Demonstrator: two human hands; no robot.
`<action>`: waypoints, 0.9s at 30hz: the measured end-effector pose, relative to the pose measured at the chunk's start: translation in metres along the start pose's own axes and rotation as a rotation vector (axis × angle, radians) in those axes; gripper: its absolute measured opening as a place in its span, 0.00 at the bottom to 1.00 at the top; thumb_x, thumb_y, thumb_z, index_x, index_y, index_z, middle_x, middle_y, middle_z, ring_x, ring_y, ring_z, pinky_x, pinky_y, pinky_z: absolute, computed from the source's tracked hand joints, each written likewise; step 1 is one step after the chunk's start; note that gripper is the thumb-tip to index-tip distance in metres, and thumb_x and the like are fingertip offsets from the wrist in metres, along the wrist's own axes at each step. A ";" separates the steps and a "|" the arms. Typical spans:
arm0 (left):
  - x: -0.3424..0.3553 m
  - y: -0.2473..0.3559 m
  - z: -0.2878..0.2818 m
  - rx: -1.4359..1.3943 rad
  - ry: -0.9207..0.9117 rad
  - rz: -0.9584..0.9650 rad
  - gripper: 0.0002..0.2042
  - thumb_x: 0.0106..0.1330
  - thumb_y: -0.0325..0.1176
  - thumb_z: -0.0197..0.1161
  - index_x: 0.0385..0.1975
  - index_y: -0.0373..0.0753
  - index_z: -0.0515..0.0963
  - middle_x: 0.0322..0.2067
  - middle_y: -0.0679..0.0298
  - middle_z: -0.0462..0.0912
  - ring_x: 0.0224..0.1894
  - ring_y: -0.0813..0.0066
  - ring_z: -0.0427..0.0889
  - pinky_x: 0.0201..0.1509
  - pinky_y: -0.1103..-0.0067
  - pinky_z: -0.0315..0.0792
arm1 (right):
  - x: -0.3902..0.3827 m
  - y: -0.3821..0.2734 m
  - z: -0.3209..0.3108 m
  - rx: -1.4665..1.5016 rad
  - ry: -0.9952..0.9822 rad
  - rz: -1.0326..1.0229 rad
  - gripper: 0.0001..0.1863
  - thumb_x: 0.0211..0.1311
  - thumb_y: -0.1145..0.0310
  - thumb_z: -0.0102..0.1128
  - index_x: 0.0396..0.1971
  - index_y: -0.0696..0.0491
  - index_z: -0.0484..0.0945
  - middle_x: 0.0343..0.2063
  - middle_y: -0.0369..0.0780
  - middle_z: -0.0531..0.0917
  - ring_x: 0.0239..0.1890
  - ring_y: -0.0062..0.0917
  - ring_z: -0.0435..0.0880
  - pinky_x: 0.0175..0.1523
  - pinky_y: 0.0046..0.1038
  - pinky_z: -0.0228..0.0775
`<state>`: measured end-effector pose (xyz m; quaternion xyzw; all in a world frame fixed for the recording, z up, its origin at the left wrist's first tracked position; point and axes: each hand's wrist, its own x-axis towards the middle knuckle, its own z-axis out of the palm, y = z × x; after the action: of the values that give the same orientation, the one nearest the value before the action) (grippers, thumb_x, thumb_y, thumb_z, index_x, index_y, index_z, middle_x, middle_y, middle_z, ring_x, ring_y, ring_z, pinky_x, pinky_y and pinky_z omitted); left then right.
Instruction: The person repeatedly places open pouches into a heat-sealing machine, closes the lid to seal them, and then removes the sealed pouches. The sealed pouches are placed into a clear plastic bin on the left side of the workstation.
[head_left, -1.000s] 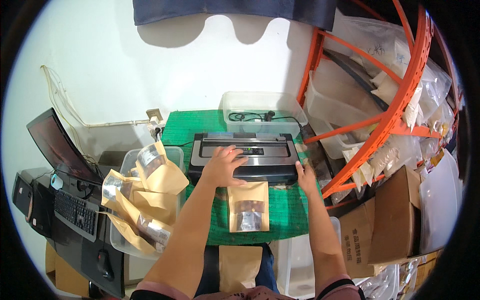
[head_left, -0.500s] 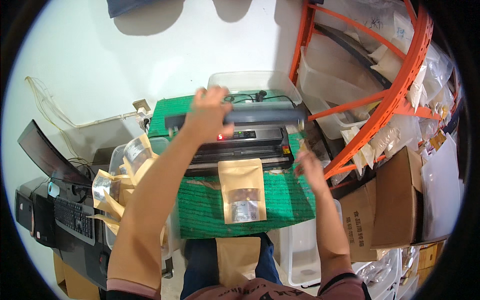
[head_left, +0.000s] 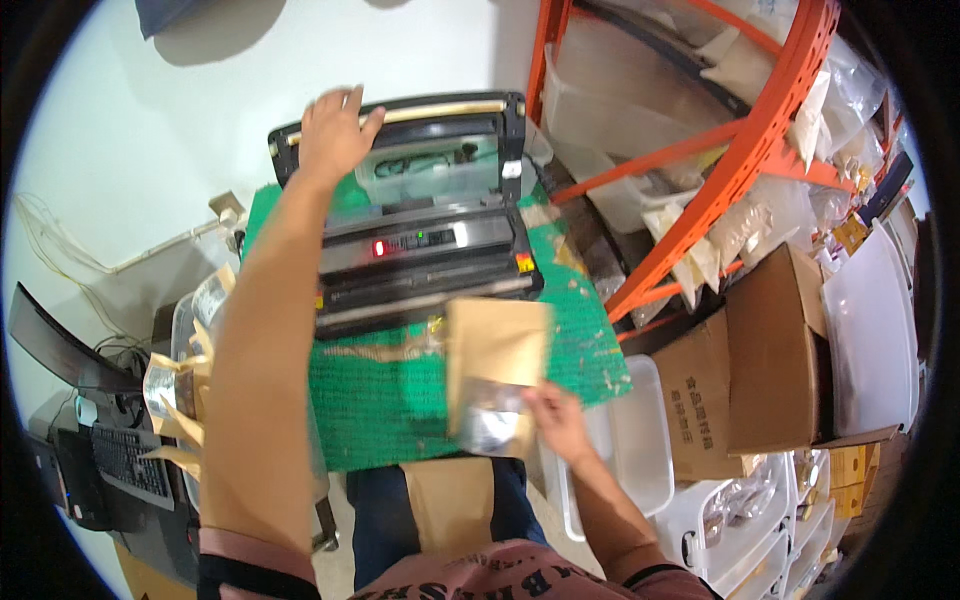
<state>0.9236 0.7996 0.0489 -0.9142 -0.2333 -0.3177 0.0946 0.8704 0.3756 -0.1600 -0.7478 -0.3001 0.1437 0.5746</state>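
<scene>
You were in a packing workroom — a sealing machine and brown pouches at a green-covered table, plus an orange rack of clear bags and cardboard boxes, showed it.

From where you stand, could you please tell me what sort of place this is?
Probably a small packing room: a vacuum sealer with its lid raised, a windowed kraft pouch, and orange shelving holding clear bags.

Black sealer on green table
</scene>
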 end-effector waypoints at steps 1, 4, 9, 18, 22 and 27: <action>-0.009 0.005 -0.012 -0.013 0.104 0.127 0.24 0.66 0.49 0.55 0.54 0.37 0.75 0.54 0.55 0.75 0.59 0.58 0.70 0.64 0.65 0.60 | -0.026 0.010 -0.022 0.153 0.124 0.125 0.12 0.69 0.62 0.57 0.32 0.55 0.81 0.22 0.31 0.79 0.23 0.15 0.71 0.28 0.22 0.65; -0.052 0.034 -0.059 -0.124 -0.335 0.411 0.12 0.62 0.40 0.58 0.34 0.37 0.80 0.36 0.53 0.81 0.42 0.54 0.80 0.48 0.64 0.73 | -0.108 0.047 -0.102 0.280 0.367 0.241 0.09 0.69 0.64 0.55 0.35 0.54 0.80 0.28 0.28 0.79 0.30 0.11 0.72 0.36 0.15 0.63; -0.233 0.088 -0.151 -0.301 -1.255 0.647 0.15 0.61 0.44 0.57 0.28 0.36 0.80 0.26 0.52 0.81 0.32 0.51 0.82 0.37 0.60 0.77 | -0.241 0.128 -0.175 0.537 0.343 0.438 0.12 0.73 0.65 0.47 0.47 0.56 0.75 0.41 0.32 0.81 0.42 0.15 0.77 0.50 0.21 0.66; -0.480 0.127 -0.146 -0.661 -0.914 -0.063 0.40 0.66 0.51 0.57 0.69 0.32 0.48 0.64 0.40 0.53 0.58 0.44 0.68 0.54 0.64 0.70 | -0.281 0.236 -0.149 0.051 0.152 1.276 0.17 0.68 0.53 0.54 0.46 0.50 0.76 0.32 0.32 0.80 0.29 0.19 0.78 0.31 0.28 0.69; -0.518 0.134 -0.113 -0.982 -0.626 -0.693 0.31 0.66 0.35 0.59 0.66 0.31 0.56 0.59 0.47 0.60 0.50 0.61 0.72 0.50 0.72 0.71 | -0.231 0.163 -0.078 0.059 -0.098 0.669 0.16 0.66 0.57 0.58 0.46 0.52 0.78 0.35 0.36 0.81 0.35 0.26 0.80 0.39 0.28 0.73; -0.524 0.129 -0.110 -0.969 -0.553 -0.591 0.27 0.62 0.31 0.60 0.61 0.31 0.62 0.54 0.48 0.64 0.45 0.62 0.71 0.47 0.74 0.71 | -0.176 0.028 0.013 -0.188 -0.286 0.063 0.15 0.62 0.59 0.60 0.37 0.57 0.78 0.28 0.43 0.78 0.32 0.36 0.78 0.38 0.32 0.70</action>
<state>0.5664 0.4603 -0.1960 -0.7985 -0.3213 -0.1518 -0.4859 0.7339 0.2730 -0.2131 -0.7794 -0.3672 0.2378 0.4486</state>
